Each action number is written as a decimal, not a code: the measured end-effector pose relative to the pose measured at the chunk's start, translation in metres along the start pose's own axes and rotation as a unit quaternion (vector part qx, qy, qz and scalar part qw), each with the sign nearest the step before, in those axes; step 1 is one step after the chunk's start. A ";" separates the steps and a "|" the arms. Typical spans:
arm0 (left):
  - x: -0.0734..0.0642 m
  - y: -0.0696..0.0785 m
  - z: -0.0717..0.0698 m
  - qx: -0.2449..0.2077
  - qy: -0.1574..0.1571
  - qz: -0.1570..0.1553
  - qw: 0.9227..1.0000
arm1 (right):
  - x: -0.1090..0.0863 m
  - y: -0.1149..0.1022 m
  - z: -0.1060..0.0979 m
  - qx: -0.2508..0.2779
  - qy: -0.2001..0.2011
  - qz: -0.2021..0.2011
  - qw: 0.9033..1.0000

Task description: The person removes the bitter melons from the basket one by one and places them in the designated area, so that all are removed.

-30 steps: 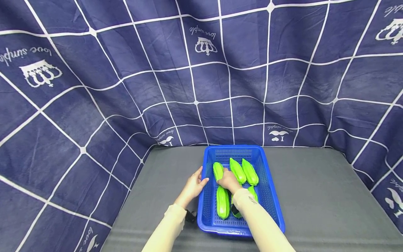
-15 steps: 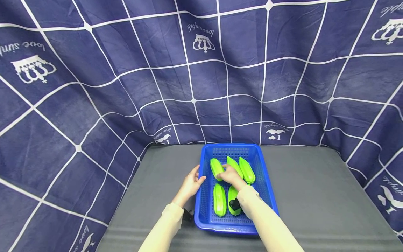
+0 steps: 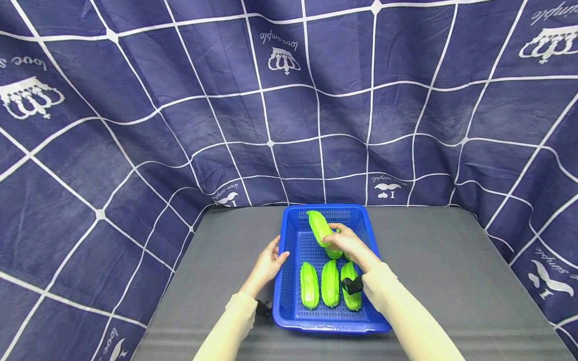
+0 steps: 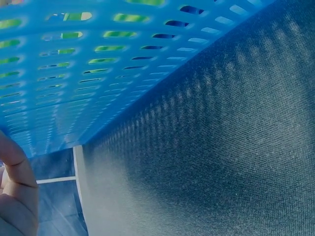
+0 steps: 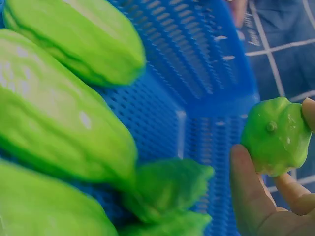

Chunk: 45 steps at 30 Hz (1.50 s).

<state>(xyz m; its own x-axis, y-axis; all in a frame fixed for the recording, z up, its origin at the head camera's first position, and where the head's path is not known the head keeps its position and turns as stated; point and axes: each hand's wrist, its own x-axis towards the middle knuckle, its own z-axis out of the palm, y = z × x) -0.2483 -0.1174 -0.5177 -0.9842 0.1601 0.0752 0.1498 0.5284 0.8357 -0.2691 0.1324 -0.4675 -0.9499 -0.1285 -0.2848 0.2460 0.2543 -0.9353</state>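
Observation:
My right hand (image 3: 345, 240) grips a bright green bitter melon (image 3: 318, 226) by its near end, raised over the back of the blue basket (image 3: 331, 327). In the right wrist view the melon's blunt end (image 5: 275, 135) shows between thumb and fingers. Two more melons (image 3: 334, 252) lie below that hand, partly hidden. Toward the front, three bitter melons (image 3: 330, 283) lie side by side on the basket floor. My left hand (image 3: 267, 263) holds the basket's left rim, thumb over the edge and fingers outside; one bent finger (image 4: 18, 179) shows in the left wrist view.
The basket stands on a grey tabletop (image 3: 424, 260), close to a blue curtain (image 3: 343, 115) with white grid lines that hangs behind and at both sides. A black wrist strap (image 3: 352, 285) on the right arm overlaps one front melon.
My right hand has lifted the back-left melon from the basket floor and moved it up and rightward, over the other back melons. My left hand stays at the rim; the view shifts slightly.

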 end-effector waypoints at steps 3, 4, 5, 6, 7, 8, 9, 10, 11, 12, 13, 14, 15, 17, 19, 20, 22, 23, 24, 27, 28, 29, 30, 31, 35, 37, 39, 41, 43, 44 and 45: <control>0.000 0.000 -0.001 0.003 -0.001 -0.003 1.000 | -0.008 -0.004 -0.019 0.013 -0.001 -0.016 1.000; -0.001 0.000 -0.001 0.005 0.000 -0.001 1.000 | -0.010 -0.005 -0.026 0.019 -0.003 -0.023 1.000; -0.001 0.000 -0.001 0.006 0.000 0.000 1.000 | -0.013 -0.007 -0.032 0.022 -0.003 -0.030 0.999; -0.001 0.000 -0.002 0.006 0.000 0.000 1.000 | -0.015 -0.007 -0.038 0.023 0.000 -0.036 0.999; -0.001 0.000 -0.002 0.005 0.002 -0.002 1.000 | -0.017 -0.007 -0.044 0.026 0.005 -0.037 0.999; -0.002 0.001 -0.002 0.005 0.003 -0.002 1.000 | -0.020 -0.007 -0.050 0.026 0.007 -0.041 0.999; -0.002 0.001 -0.003 0.006 0.004 -0.003 1.000 | -0.022 -0.006 -0.056 0.023 0.011 -0.043 0.999; -0.002 0.001 -0.003 0.008 0.004 0.001 1.000 | -0.024 -0.005 -0.061 0.020 0.016 -0.045 0.999; -0.002 0.001 -0.003 0.009 0.003 0.002 1.000 | -0.027 -0.003 -0.066 0.016 0.022 -0.047 0.999; -0.002 0.002 -0.004 0.010 0.004 0.000 1.000 | -0.029 -0.001 -0.071 0.015 0.028 -0.047 0.998; -0.002 0.002 -0.004 0.012 0.004 0.001 1.000 | -0.031 0.002 -0.075 0.014 0.036 -0.047 0.998; -0.002 0.002 -0.004 0.013 0.004 0.002 1.000 | -0.033 0.004 -0.079 0.014 0.044 -0.047 0.998; -0.002 0.002 -0.004 0.015 0.003 0.002 1.000 | -0.034 0.007 -0.084 0.013 0.053 -0.047 0.997; -0.002 0.002 -0.004 0.018 0.003 0.002 1.000 | -0.037 0.013 -0.092 0.018 0.071 -0.045 0.996; -0.001 0.002 -0.004 0.017 0.003 -0.001 1.000 | -0.039 0.018 -0.100 0.017 0.091 -0.039 0.995; -0.001 0.002 -0.004 0.016 0.003 -0.001 1.000 | -0.039 0.021 -0.104 0.014 0.101 -0.034 0.994; -0.001 0.001 -0.004 0.016 0.003 0.000 1.000 | -0.040 0.028 -0.112 0.001 0.119 -0.021 0.993; -0.001 0.001 -0.004 0.014 0.004 0.003 1.000 | -0.041 0.032 -0.116 -0.009 0.126 -0.014 0.992; -0.001 0.001 -0.003 0.012 0.004 0.001 1.000 | -0.041 0.037 -0.120 -0.020 0.132 -0.005 0.991; -0.001 0.001 -0.003 0.008 0.006 0.005 1.000 | -0.042 0.054 -0.127 -0.042 0.142 0.016 0.989; -0.001 0.000 -0.002 0.006 0.008 0.008 1.000 | -0.042 0.061 -0.128 -0.051 0.144 0.022 0.988; -0.001 0.000 -0.002 0.005 0.010 0.008 1.000 | -0.041 0.067 -0.128 -0.057 0.147 0.026 0.987; -0.001 0.000 -0.002 0.004 0.011 0.012 1.000 | -0.041 0.073 -0.128 -0.062 0.150 0.029 0.986; -0.001 -0.001 -0.001 0.001 0.012 0.011 1.000 | -0.040 0.079 -0.127 -0.068 0.153 0.031 0.985; -0.002 -0.004 0.001 -0.001 0.012 0.017 1.000 | -0.036 0.096 -0.121 -0.110 0.167 0.029 0.979; -0.002 -0.004 0.001 -0.007 0.011 0.012 1.000 | -0.035 0.101 -0.117 -0.140 0.175 0.025 0.974; -0.001 -0.005 0.002 -0.010 0.011 0.012 1.000 | -0.035 0.104 -0.114 -0.170 0.181 0.025 0.968; -0.002 -0.005 0.002 -0.015 0.009 0.008 1.000 | -0.035 0.107 -0.111 -0.197 0.185 0.029 0.963; -0.002 -0.005 0.001 -0.017 0.009 0.015 1.000 | -0.035 0.109 -0.109 -0.213 0.189 0.032 0.958; -0.002 -0.005 0.001 -0.017 0.010 0.018 1.000 | -0.035 0.110 -0.108 -0.219 0.189 0.033 0.957; -0.002 -0.005 0.001 -0.017 0.009 0.020 1.000 | -0.036 0.111 -0.107 -0.223 0.189 0.034 0.956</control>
<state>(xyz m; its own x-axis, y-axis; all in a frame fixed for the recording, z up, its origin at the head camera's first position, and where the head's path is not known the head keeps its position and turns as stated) -0.2465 -0.1195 -0.5223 -0.9793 0.1644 0.1181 0.1853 0.4936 0.8497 -0.2287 0.2681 -0.5385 -0.9573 0.2371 -0.1654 0.2824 0.6446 -0.7105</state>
